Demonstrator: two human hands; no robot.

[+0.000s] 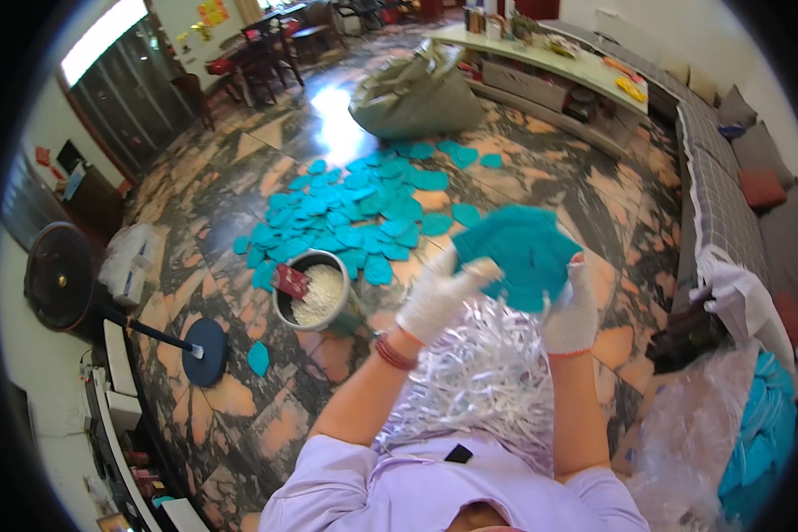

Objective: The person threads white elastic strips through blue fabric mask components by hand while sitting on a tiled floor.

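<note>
Both my gloved hands hold up a teal cloth piece [519,253] with a rounded, angular outline and a small dark mark near its middle. My left hand [439,300] grips its lower left edge, the thumb laid over the front. At the lower right edge, my right hand [572,312] pinches the cloth; some of its fingers are hidden behind. Beneath my hands lies a heap of white shredded strips [479,381], up against my lap. On the floor to the left stands a round bucket [348,312] of whitish loose filling [321,297], with a dark red scoop-like thing [290,281] in it.
Beyond the bucket, many teal cloth pieces [346,208] are spread over the marble floor, before a bulging sack [417,97]. A stand fan [62,279] is at the left. A grey sofa [727,160], clear plastic [692,426] and blue cloth [762,434] line the right.
</note>
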